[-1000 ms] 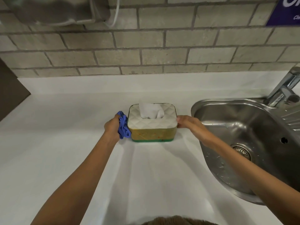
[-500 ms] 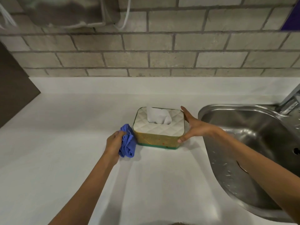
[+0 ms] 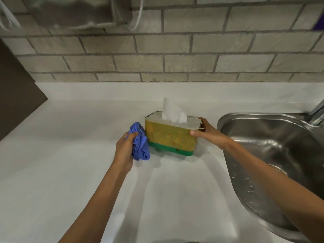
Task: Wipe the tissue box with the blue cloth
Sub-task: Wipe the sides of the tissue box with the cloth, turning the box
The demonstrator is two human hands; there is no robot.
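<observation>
While right fingers (image 3: 193,132) grip the tissue box (image 3: 171,137), blue cloth (image 3: 139,142) touches it.

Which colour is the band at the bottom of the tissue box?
Green, under a yellow-gold side; the head view shows the tissue box.

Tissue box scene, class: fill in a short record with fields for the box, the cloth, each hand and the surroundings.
tissue box: yellow sides, green base band, white tissue sticking out on top; appears tipped, front face towards the camera
blue cloth: bunched, against the box's left end
left hand: gripping the cloth
right hand: holding the box's right end, thumb on the front face
counter: white
sink: steel, right of the box
</observation>
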